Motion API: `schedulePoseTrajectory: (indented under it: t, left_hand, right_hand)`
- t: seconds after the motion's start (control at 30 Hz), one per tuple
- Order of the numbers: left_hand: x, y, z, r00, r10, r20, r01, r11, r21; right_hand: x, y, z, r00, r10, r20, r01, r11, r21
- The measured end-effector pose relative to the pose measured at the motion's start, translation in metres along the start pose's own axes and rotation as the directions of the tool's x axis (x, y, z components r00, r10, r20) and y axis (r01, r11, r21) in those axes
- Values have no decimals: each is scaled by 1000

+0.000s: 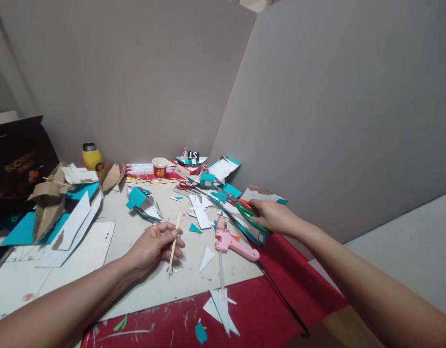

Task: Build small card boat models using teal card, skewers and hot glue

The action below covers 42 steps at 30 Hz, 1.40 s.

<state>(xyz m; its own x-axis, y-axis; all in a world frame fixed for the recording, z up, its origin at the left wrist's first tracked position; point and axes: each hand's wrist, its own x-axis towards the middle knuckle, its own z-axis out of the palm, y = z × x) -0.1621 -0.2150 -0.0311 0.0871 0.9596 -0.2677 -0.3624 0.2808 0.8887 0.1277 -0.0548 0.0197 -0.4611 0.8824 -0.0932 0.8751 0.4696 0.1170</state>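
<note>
My left hand (156,244) rests on the white board (143,285), fingers curled round a thin wooden stick (174,241) that stands tilted with its lower end on the board. My right hand (275,216) reaches to the right side of the table and closes on the green handles of a pair of scissors (250,216), whose blades point back left over the paper scraps. A pink glue gun (232,243) lies between my two hands, with a glue stick poking out toward me.
Teal and white card scraps (201,215) litter the table. A red paper cup (159,167) and a yellow flask (92,157) stand at the back. Cardboard pieces (49,203) pile at left. Grey partition walls enclose the red table (266,309). A black cable runs off the front edge.
</note>
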Motion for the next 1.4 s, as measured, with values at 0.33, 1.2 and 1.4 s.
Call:
schedulePoseTrajectory:
  t: [0.33,1.2,1.4]
  left_hand:
    - [-7,14,4,990,142,10,-141,989,-45]
    - [-31,23,24,971,91,219,-93,996,-5]
    - [-32,23,24,970,67,236,-64,998,-20]
  right_hand:
    - [-61,-38,-10,922,-316,-223,379,625,682]
    - [-45,-156,-23,910,7,-415,413,87,906]
    - [-43,-155,-19,938,-39,-344,343,-23,939]
